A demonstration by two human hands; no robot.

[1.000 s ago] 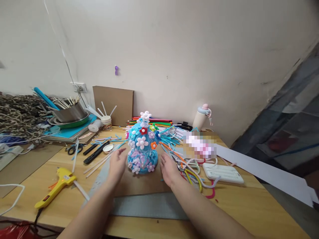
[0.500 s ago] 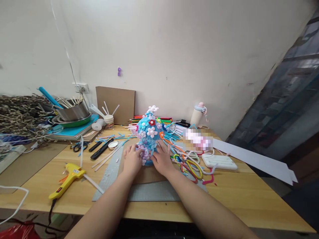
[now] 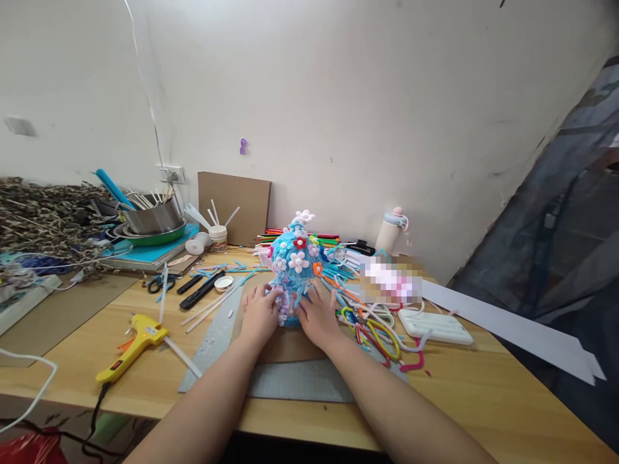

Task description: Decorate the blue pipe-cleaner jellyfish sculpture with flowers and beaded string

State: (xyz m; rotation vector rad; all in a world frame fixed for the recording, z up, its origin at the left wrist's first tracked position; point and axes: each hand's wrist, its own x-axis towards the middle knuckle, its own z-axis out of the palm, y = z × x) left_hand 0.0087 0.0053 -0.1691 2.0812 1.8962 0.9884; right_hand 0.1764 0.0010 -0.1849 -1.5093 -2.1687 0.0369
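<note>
A blue pipe-cleaner tree, dotted with white, pink, red and orange flowers, stands on a brown cardboard sheet over a grey cutting mat. My left hand presses against its lower left side, fingers curled round the base. My right hand holds the lower right side the same way. The tree's base is mostly hidden between my two hands.
A yellow glue gun lies at the left. Scissors, black cutters and white sticks lie behind it. Loose pipe cleaners, a white case, a bottle and a metal bowl are nearby.
My hands came in from either side of the tree and closed on its lower part. The view shifted slightly.
</note>
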